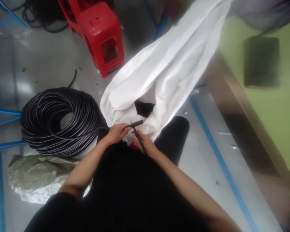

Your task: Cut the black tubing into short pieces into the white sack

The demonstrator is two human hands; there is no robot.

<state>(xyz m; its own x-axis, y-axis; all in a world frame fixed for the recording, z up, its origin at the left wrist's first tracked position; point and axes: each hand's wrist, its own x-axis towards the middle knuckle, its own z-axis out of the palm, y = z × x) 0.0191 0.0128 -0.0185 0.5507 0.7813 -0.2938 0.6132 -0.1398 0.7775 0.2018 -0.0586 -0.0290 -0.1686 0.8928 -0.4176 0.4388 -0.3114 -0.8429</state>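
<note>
My left hand [118,132] is closed around a black cable [136,123] near its end, and the short tip sticks out past my fingers to the right. From that hand the cable runs back to a large black coil [60,120] on the floor at my left. My right hand [145,143] grips dark scissors [139,139], whose narrow blades cross the cable just beyond my left fingers. A bit of red shows beneath my right hand; what it belongs to is partly hidden. Under both hands lies the gathered mouth of a long white sack [145,80], draped over my lap.
A red plastic stool [102,24] stands ahead on the left. Crumpled wrapping [38,175] lies below the coil. Blue tape [219,154] marks the grey floor. On the right is a green tabletop [263,109] bearing a dark rectangular object [261,61].
</note>
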